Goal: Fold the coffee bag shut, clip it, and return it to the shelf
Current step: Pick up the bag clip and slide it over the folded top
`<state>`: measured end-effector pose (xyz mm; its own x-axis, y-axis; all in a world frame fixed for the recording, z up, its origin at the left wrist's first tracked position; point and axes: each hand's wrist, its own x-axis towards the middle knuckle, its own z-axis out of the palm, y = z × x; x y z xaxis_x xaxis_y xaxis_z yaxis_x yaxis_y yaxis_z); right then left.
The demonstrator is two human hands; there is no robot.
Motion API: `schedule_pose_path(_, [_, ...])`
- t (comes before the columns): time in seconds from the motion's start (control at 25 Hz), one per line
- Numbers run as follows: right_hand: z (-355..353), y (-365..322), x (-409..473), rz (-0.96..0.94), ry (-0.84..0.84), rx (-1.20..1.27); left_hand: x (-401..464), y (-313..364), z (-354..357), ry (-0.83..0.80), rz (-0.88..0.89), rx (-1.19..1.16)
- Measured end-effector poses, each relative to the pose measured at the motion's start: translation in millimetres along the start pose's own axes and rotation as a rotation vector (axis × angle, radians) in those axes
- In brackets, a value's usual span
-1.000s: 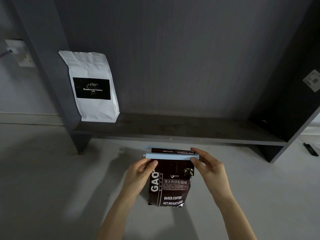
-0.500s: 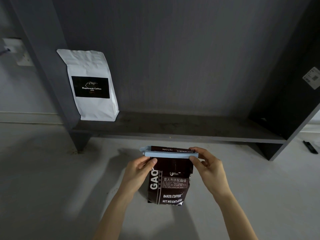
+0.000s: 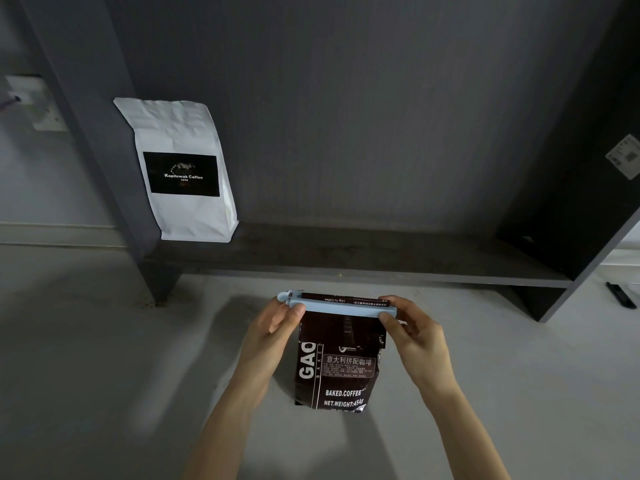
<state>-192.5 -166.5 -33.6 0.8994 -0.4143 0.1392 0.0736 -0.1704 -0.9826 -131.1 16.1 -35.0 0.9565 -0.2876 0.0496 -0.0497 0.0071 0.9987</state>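
While both hands pinch its blue clip (image 3: 341, 308), the dark coffee bag (image 3: 337, 368) stands upright.

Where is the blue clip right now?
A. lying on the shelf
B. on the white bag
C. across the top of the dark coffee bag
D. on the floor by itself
C: the blue clip runs across the folded top of the dark coffee bag, with the left hand and the right hand each pinching one end.

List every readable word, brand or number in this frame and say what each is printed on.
"Kopiluwak Coffee": black label on the white bag; the number beneath is blurred.
"GAO", "BAKED.COFFEE", "NET.WEIGHT:454g", "意大利拼配咖啡": dark coffee bag.
"Ling Yu Coffee", upside down: the dark bag's folded top above the blue clip.
Sticker on the shelf's right panel: unreadable.
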Motion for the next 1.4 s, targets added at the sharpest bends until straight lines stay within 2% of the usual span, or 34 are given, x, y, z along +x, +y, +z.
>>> schedule_pose_path(0.48, [1.2,-0.8,-3.0,-0.006,0.006,0.011,-2.3,-4.3,1.5,-0.053,0.008,-0.102])
schedule_pose_path(0.76, [1.3,-1.8,-4.3,-0.007,0.004,0.015,0.4,-9.4,2.6,0.024,-0.035,-0.092])
schedule_pose_path(1.12, [0.0,-3.3,-4.2,-0.009,0.017,0.039,-3.3,-10.2,10.3,0.048,-0.042,-0.161])
schedule_pose_path(1.4, [0.1,-3.2,-4.4,-0.007,0.001,0.059,0.6,-15.9,5.8,0.039,0.013,-0.067])
